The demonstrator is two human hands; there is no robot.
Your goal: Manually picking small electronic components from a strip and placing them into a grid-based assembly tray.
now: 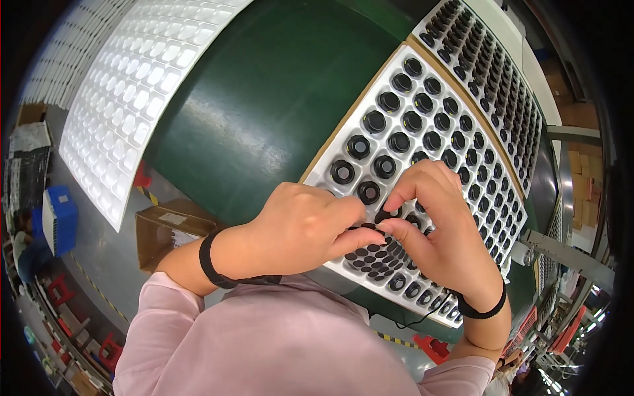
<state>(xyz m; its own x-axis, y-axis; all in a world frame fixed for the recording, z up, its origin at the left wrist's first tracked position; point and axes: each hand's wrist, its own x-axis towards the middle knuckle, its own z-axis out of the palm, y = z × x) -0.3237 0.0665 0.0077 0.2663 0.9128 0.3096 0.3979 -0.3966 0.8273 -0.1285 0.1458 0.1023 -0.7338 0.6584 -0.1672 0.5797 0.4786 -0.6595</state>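
A white moulded tray [338, 140] holds rows of black round parts with ring-shaped rims, among them one round part [343, 171] at its near left. Over the tray's near side my left hand [297, 224] is closed, thumb against fingers, on the edge of a sheet of black round dots [376, 259]. My right hand [439, 231] meets it there, thumb and forefinger curled in a pinch beside the left thumb tip. Whatever sits between the right fingertips is too small and too hidden to make out. Dark bands circle both wrists.
The tray lies on a green-topped table [264, 86], with another filled tray [482, 72] beyond a cardboard edge. White moulded sheets [135, 86] stand at the left. A cardboard box [155, 231] and a blue crate [61, 220] are on the left. A thin black cord hangs near my right wrist.
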